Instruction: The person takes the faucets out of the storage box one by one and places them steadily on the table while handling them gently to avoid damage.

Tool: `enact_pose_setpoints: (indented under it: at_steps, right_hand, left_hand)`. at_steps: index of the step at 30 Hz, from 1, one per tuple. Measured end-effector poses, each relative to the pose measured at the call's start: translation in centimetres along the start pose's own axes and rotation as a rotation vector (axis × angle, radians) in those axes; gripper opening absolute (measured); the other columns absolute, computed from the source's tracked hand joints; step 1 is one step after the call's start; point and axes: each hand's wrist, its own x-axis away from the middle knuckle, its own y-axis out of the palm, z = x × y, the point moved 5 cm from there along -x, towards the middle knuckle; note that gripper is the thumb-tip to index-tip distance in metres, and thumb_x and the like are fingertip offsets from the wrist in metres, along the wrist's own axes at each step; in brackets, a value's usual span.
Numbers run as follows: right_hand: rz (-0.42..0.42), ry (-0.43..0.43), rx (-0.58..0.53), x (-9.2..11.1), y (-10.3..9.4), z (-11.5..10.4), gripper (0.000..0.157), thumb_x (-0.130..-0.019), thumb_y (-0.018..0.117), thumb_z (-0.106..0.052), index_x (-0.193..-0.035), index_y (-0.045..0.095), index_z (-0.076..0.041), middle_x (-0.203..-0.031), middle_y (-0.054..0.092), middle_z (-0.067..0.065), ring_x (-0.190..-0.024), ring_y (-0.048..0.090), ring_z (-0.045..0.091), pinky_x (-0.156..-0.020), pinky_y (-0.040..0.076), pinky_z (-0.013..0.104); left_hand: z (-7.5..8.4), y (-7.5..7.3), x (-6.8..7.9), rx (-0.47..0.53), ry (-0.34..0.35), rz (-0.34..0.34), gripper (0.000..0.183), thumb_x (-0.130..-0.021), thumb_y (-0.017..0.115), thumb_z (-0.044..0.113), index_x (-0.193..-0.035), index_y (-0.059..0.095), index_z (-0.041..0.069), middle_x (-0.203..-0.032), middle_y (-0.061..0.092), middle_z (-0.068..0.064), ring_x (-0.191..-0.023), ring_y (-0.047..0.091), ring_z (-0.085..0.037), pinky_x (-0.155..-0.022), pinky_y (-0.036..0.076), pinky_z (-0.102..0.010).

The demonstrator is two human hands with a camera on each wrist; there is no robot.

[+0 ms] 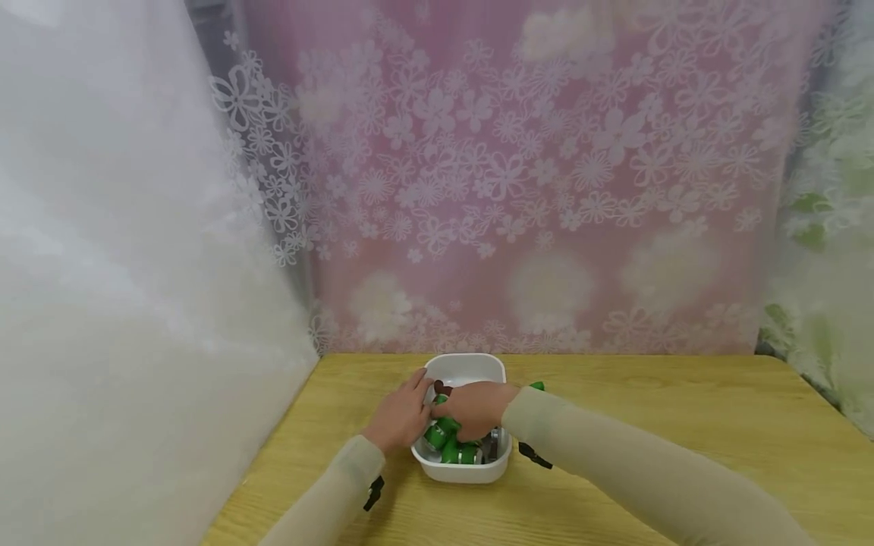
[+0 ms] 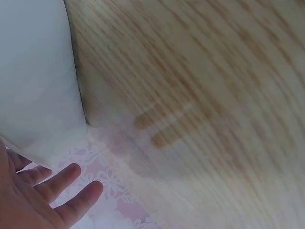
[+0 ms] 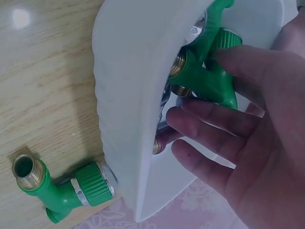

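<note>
A white basin [image 1: 464, 475] stands on the table with several green taps [image 1: 449, 450] inside. My left hand [image 1: 399, 413] rests at its left rim; in the left wrist view some fingers [image 2: 80, 202] reach out straight past the basin wall [image 2: 35, 76]. Over the basin, my right hand [image 1: 474, 406] reaches in from the right. In the right wrist view its thumb and forefinger pinch a green tap [image 3: 202, 78] with a brass threaded end, while the other fingers [image 3: 205, 129] extend below it. A dark brown knobby piece [image 1: 442, 387] lies toward the basin's far left.
Outside the basin, on its right, another green tap [image 3: 62, 191] with a brass threaded mouth lies on the wooden table [image 1: 655, 425]. A pink flowered curtain [image 1: 519, 189] hangs behind the table, and a white sheet [image 1: 136, 288] borders the left side.
</note>
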Motion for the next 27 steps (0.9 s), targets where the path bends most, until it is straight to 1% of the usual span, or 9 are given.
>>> enact_pose_setpoints:
  at_steps: [2, 5, 8, 11, 14, 18, 23, 27]
  right_hand:
    - [-0.003, 0.011, 0.015, -0.2, 0.1, -0.3, 0.056, -0.095, 0.069, -0.03, -0.147, 0.049, -0.039, -0.094, 0.072, -0.01, -0.077, 0.064, 0.004, -0.075, 0.051, 0.026]
    - [-0.005, 0.03, 0.026, -0.5, 0.2, -0.4, 0.057, -0.095, 0.069, -0.03, -0.147, 0.049, -0.04, -0.102, 0.073, -0.01, -0.083, 0.066, 0.004, -0.078, 0.052, 0.027]
    - [-0.009, 0.036, 0.016, -0.6, 0.3, -0.4, 0.057, -0.095, 0.069, -0.03, -0.147, 0.049, -0.04, -0.106, 0.073, -0.008, -0.082, 0.065, 0.004, -0.077, 0.051, 0.027]
    - [-0.001, 0.031, 0.003, -0.7, 0.5, -0.3, 0.055, -0.095, 0.069, -0.027, -0.146, 0.051, -0.039, -0.101, 0.073, -0.008, -0.075, 0.063, 0.003, -0.073, 0.049, 0.026]
    - [0.019, 0.021, 0.008, -0.9, 0.5, -0.2, 0.05, -0.094, 0.071, -0.023, -0.139, 0.057, -0.036, -0.096, 0.072, -0.009, -0.071, 0.061, 0.003, -0.071, 0.049, 0.024]
    - [0.037, 0.01, 0.033, -1.3, 0.3, -0.3, 0.041, -0.092, 0.073, -0.022, -0.13, 0.062, -0.033, -0.098, 0.072, -0.009, -0.074, 0.061, 0.001, -0.072, 0.05, 0.023]
    - [0.046, 0.001, 0.019, -1.4, 0.3, -0.1, 0.04, -0.091, 0.075, -0.022, -0.128, 0.064, -0.032, -0.098, 0.072, -0.009, -0.074, 0.06, 0.001, -0.073, 0.05, 0.023]
    - [0.064, -0.022, -0.007, -1.5, 0.2, 0.0, 0.039, -0.09, 0.075, -0.02, -0.127, 0.065, -0.032, -0.103, 0.073, -0.01, -0.083, 0.064, 0.001, -0.08, 0.053, 0.025]
  left_hand:
    - [-0.2, 0.0, 0.2, -0.006, 0.0, 0.007, 0.043, -0.106, 0.041, 0.021, -0.146, 0.046, 0.007, -0.162, 0.032, -0.015, -0.139, 0.049, -0.035, -0.103, 0.05, -0.05]
    - [-0.3, 0.0, 0.2, -0.016, -0.004, 0.007, 0.044, -0.106, 0.041, 0.023, -0.147, 0.046, 0.008, -0.162, 0.032, -0.015, -0.137, 0.05, -0.036, -0.102, 0.051, -0.05]
    - [-0.3, 0.0, 0.2, -0.007, -0.018, -0.004, 0.043, -0.106, 0.041, 0.024, -0.147, 0.046, 0.01, -0.163, 0.031, -0.014, -0.137, 0.051, -0.036, -0.101, 0.051, -0.051]
    - [-0.1, 0.0, 0.1, -0.012, -0.013, -0.018, 0.044, -0.106, 0.041, 0.024, -0.149, 0.044, 0.011, -0.163, 0.031, -0.013, -0.139, 0.049, -0.035, -0.102, 0.051, -0.051]
    - [-0.1, 0.1, 0.1, -0.017, -0.002, -0.021, 0.046, -0.107, 0.041, 0.023, -0.151, 0.042, 0.012, -0.163, 0.03, -0.014, -0.141, 0.047, -0.033, -0.103, 0.05, -0.051]
    - [-0.1, -0.1, 0.1, -0.012, -0.001, -0.023, 0.046, -0.106, 0.042, 0.022, -0.151, 0.04, 0.012, -0.163, 0.03, -0.014, -0.14, 0.048, -0.034, -0.103, 0.05, -0.051]
    - [-0.1, -0.2, 0.0, 0.009, -0.004, -0.028, 0.044, -0.106, 0.043, 0.021, -0.149, 0.044, 0.011, -0.163, 0.03, -0.015, -0.14, 0.048, -0.034, -0.104, 0.049, -0.052]
    - [-0.1, 0.0, -0.1, 0.014, -0.005, -0.027, 0.044, -0.106, 0.043, 0.021, -0.149, 0.043, 0.012, -0.163, 0.029, -0.014, -0.14, 0.048, -0.034, -0.104, 0.049, -0.052]
